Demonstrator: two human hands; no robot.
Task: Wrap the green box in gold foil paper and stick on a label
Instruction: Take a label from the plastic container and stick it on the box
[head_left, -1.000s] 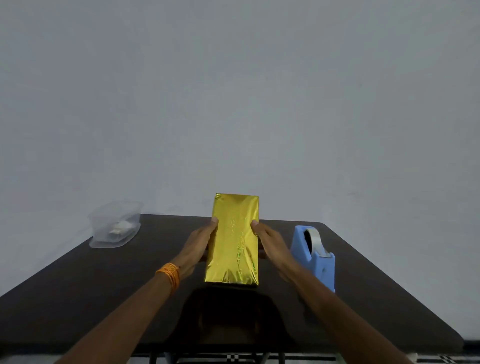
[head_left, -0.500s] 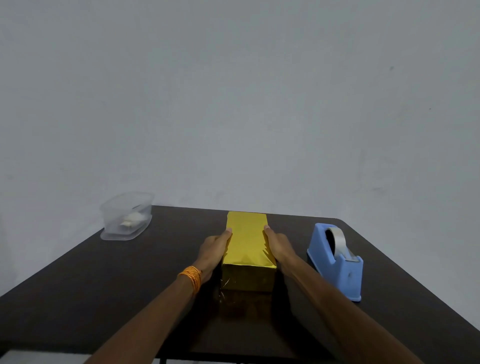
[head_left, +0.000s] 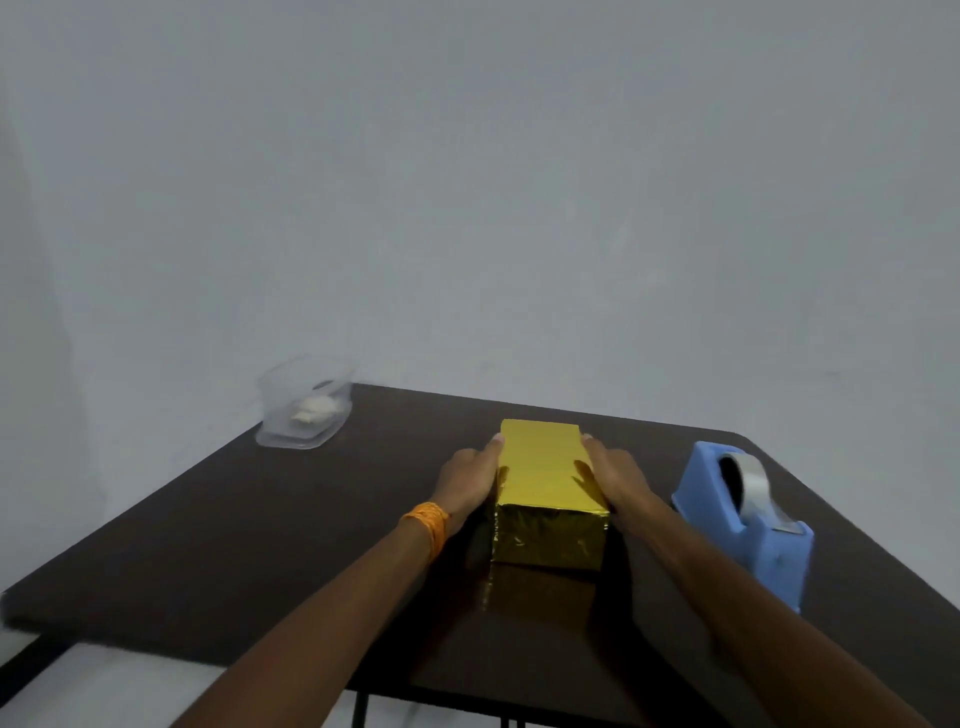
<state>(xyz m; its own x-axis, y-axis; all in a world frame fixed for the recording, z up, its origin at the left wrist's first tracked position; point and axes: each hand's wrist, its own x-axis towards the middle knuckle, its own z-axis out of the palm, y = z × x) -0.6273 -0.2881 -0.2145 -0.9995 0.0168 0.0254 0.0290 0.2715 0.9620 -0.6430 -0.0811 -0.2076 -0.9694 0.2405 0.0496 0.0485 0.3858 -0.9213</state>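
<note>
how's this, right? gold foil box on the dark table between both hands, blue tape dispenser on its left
No: the head view shows the blue plastic tape dispenser on the right of the gold foil-wrapped box. The rest holds.

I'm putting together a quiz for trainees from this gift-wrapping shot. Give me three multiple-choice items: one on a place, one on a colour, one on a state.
1. Where does the tape dispenser stand? A. right of the gold-wrapped box; B. left of it; C. on top of it.
2. What colour is the wrist band? A. green; B. orange; C. white.
3. How is the box? A. held in the air; B. resting on the table; C. half unwrapped.
Answers: 1 A, it stands beyond the right hand; 2 B, orange shows behind the left hand; 3 B, its base meets the table, a hand against each long side.
</note>
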